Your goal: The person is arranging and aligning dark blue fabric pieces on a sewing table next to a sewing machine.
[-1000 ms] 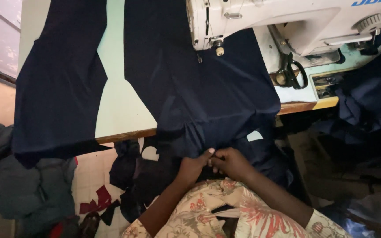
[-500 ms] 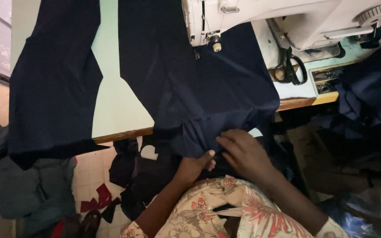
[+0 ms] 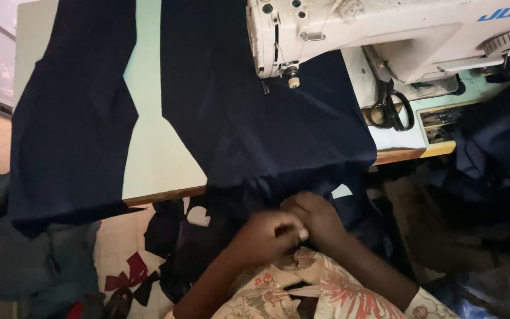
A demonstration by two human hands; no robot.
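- Nearest the camera: a floral-patterned shirt in cream and red, covering the lap and sleeves below both hands.
- Left hand and right hand meet just below the worktop edge, fingers curled and pressed together at one spot. They appear to pinch the hanging edge of the dark navy fabric; what lies between the fingertips cannot be made out.
- Left of the grip, lower down: tiled floor with dark offcuts and a red scrap lying on it; a heap of grey-green cloth further left.
- Beyond the grip: the pale green worktop with a wooden front edge. The navy fabric is spread flat across it and droops over the edge to the hands.
- A second navy piece lies up and left of the grip, apart from the first, also overhanging.
- Far beyond the grip, to the right: a white sewing machine, needle over the fabric; black-handled scissors beside it. A blue maker's mark sits on the machine's far right end.
- Right of the grip: more dark cloth piled in shadow.
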